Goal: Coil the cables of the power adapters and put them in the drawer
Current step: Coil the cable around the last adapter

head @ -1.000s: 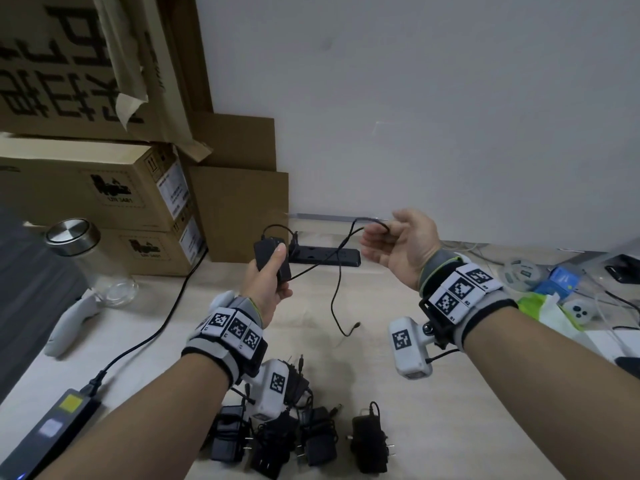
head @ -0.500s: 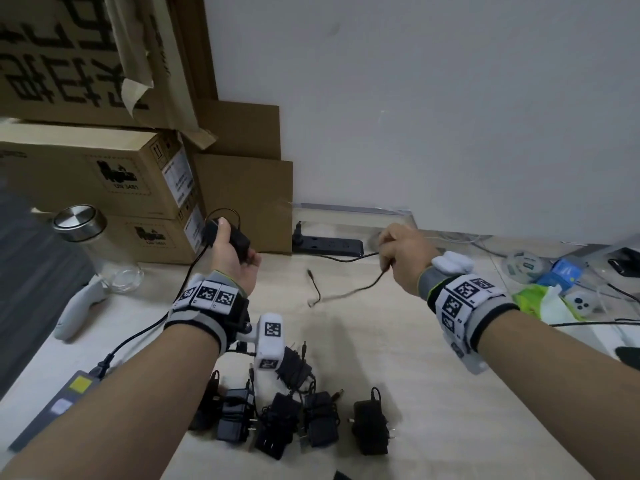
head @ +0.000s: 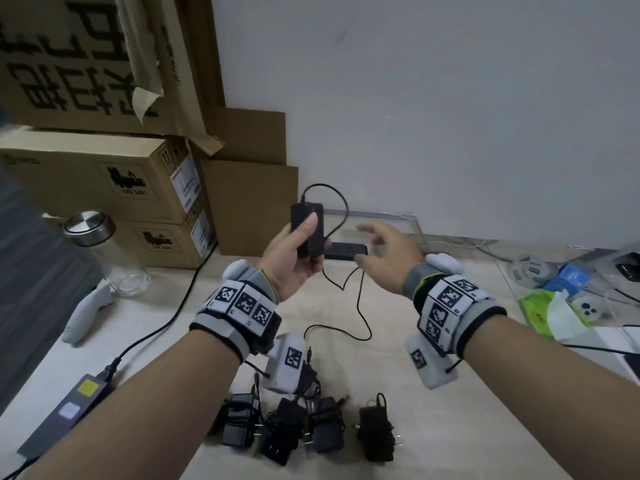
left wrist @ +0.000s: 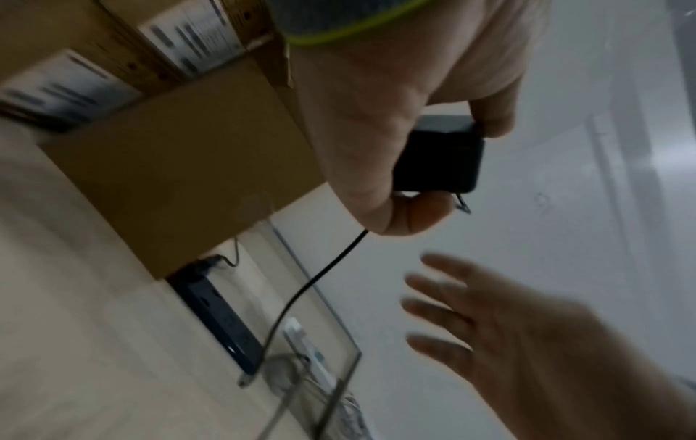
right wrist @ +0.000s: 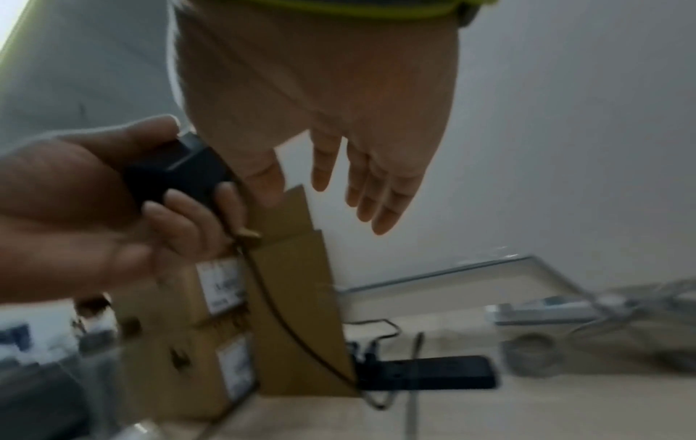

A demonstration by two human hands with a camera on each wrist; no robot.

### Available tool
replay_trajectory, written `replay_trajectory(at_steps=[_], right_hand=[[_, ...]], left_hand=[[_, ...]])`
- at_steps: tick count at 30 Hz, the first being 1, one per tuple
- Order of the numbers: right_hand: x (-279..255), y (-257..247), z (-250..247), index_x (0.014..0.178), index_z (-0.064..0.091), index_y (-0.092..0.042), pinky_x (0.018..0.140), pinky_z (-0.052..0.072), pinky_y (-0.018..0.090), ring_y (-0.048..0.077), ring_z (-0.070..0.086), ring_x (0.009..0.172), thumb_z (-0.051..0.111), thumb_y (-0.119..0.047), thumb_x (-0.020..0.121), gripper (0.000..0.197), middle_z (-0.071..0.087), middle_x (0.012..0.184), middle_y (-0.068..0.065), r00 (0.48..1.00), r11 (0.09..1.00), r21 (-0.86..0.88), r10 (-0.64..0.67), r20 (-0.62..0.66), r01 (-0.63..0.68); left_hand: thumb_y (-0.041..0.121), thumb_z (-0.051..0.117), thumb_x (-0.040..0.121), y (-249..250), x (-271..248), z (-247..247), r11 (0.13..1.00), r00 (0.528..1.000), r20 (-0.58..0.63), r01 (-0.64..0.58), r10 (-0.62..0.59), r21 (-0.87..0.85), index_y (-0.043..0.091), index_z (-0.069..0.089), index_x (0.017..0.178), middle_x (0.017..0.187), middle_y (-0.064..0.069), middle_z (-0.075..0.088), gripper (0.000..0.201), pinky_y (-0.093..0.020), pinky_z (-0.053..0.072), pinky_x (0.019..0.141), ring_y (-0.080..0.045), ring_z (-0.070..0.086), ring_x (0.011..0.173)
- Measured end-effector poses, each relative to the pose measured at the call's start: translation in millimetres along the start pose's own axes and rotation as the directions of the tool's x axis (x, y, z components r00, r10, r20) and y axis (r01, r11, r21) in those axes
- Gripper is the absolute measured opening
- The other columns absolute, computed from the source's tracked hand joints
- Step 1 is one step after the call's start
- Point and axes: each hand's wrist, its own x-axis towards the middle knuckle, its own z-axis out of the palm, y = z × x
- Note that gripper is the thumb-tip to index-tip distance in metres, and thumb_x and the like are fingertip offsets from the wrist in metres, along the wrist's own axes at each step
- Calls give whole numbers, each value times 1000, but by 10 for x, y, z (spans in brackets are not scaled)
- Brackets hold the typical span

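My left hand (head: 294, 261) grips a black power adapter (head: 307, 232) upright above the table, thumb across its front; the same adapter (left wrist: 438, 154) shows in the left wrist view and again (right wrist: 177, 172) in the right wrist view. Its thin black cable (head: 358, 306) loops over the top, hangs down and trails loose on the tabletop. My right hand (head: 384, 258) hovers just right of the adapter with fingers (right wrist: 376, 193) spread and straight, holding nothing. Several coiled black adapters (head: 304, 431) lie in a row near the table's front edge. No drawer is in view.
Stacked cardboard boxes (head: 104, 181) fill the back left. A black power strip (head: 343, 251) lies by the wall. A glass jar with metal lid (head: 104, 251), a white controller (head: 86, 313) and a laptop charger brick (head: 65, 414) sit left; clutter (head: 554, 299) lies right.
My left hand swung the adapter from the far left back to the centre and raised it. My right hand let go of the cable and opened; the cable now lies slack on the table.
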Motion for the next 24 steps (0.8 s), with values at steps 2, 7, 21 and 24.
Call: replay_trajectory(at_steps=[2,7,21,24], right_hand=[[-43,-195,21,129,50,-27,94,47,25,5,57,103,65,-14,83,50,58,112,-9,998,957,290,-21,66,1],[-70,-303,110,113,60,-20,83,46,30,14,63,88,63,-22,71,43,71,93,5,986,786,608,16,167,-116],[75,-229,123,94,71,-26,61,53,32,17,57,61,56,-28,94,15,61,67,-6,986,922,384,109,-122,-54],[-22,-220,92,109,70,-29,79,46,24,14,61,86,54,-32,95,22,70,93,-7,1000,993,117,7,-11,-6]], left_hand=[[45,71,80,-11,-10,82,1000,996,90,16,-14,-17,12,51,124,100,-15,63,59,-24,46,55,-15,55,59],[46,68,81,0,-50,142,997,988,144,-62,55,49,20,55,114,98,-6,66,44,-25,43,57,-16,51,61],[-1,51,92,89,-128,135,994,976,190,-112,107,15,18,36,138,113,-16,59,51,-32,58,74,-25,66,92],[2,57,91,82,-106,149,992,989,80,-126,128,-30,14,40,133,101,-13,64,47,-25,56,64,-17,70,77]])
